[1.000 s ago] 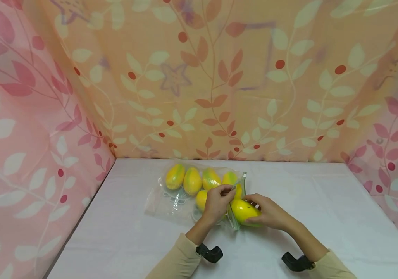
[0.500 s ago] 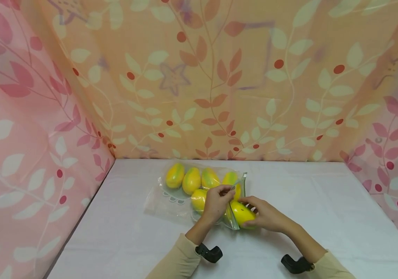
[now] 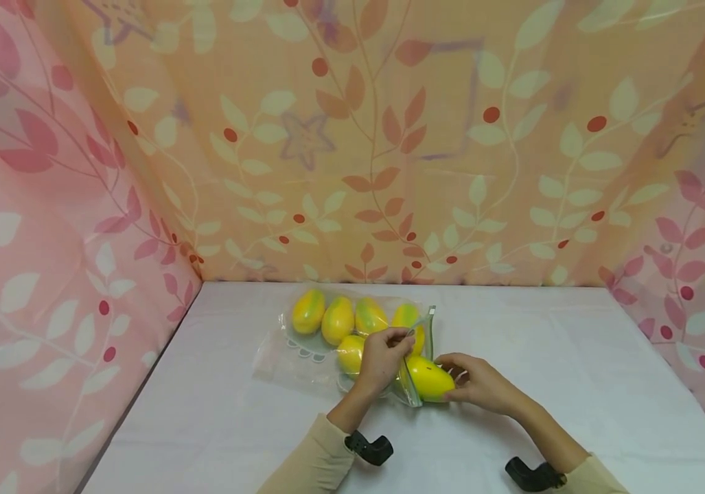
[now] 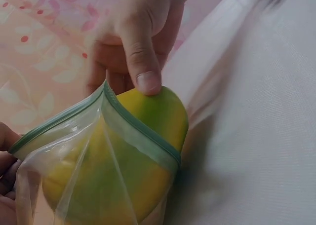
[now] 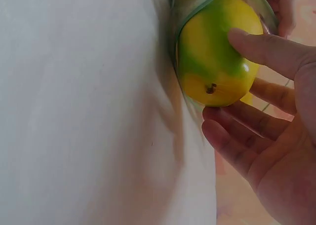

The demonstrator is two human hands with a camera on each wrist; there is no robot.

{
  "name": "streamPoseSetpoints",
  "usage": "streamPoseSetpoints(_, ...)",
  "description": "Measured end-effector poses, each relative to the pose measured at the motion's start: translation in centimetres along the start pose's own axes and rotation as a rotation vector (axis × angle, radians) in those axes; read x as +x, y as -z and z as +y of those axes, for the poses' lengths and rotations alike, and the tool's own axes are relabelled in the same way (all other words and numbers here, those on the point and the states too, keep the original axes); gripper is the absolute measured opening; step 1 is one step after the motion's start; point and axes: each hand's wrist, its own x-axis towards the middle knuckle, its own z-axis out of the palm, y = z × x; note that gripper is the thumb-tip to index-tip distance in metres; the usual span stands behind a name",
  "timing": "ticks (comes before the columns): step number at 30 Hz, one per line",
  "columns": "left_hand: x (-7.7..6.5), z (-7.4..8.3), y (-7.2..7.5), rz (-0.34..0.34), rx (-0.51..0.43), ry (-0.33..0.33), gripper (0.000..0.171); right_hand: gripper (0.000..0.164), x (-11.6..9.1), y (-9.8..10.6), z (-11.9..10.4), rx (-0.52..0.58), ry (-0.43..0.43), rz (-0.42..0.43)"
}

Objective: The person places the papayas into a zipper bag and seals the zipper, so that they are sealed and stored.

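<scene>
A clear zip bag (image 3: 274, 367) lies on the table with several yellow-green mangoes (image 3: 338, 321) inside. My left hand (image 3: 383, 360) pinches the bag's green zip edge (image 4: 143, 129) at its mouth. One more mango (image 3: 429, 379) sits partly inside that mouth, its stem end sticking out to the right. My right hand (image 3: 484, 385) holds this end, thumb (image 5: 266, 47) on one side and fingers (image 5: 242, 129) round the other. Through the film in the left wrist view, the inner part of the mango (image 4: 113, 175) shows.
White cloth covers the table (image 3: 204, 425). A patterned curtain (image 3: 352, 171) rises behind it, and pink patterned cloth (image 3: 49, 274) stands at the left side. Both wrists wear black camera mounts (image 3: 369, 449).
The mango in my right hand has moved left into the bag's mouth. My right hand has since slid back slightly toward its outer end. My left hand stays on the bag's edge.
</scene>
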Motion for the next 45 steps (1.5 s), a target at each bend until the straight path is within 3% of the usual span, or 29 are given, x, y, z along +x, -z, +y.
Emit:
streamPoseSetpoints(9,0.1,-0.2,-0.2,0.009,-0.027,-0.026,0.024,0.055,1.1,-1.6,-0.8,0.039,0.013,0.056)
streamPoseSetpoints(15,0.1,-0.2,-0.3,0.020,-0.029,-0.044,0.025,0.051,1.6,-2.7,-1.0,0.018,0.074,0.082)
streamPoseSetpoints(19,0.0,-0.1,-0.2,0.012,-0.046,-0.037,0.026,0.052,1.3,-2.4,-1.0,0.035,0.068,0.052)
streamPoseSetpoints(21,-0.4,0.7,-0.1,0.003,-0.058,-0.035,0.025,0.052,1.0,-2.0,-0.9,0.054,0.054,0.035)
streamPoseSetpoints(26,-0.3,0.5,-0.1,0.001,-0.075,-0.036,0.024,0.043,0.7,-1.3,-0.2,0.066,0.050,0.033)
streamPoseSetpoints(28,0.1,-0.3,-0.3,0.008,-0.080,-0.042,0.024,0.040,0.8,-1.5,0.0,0.065,0.048,0.040)
streamPoseSetpoints(34,0.0,-0.4,-0.4,0.018,-0.067,-0.056,0.025,0.035,1.5,-2.3,-0.2,0.092,0.022,0.068)
streamPoseSetpoints(45,-0.1,-0.1,-0.5,0.044,-0.029,-0.063,0.026,0.034,2.6,-3.3,-0.6,0.095,0.050,0.095)
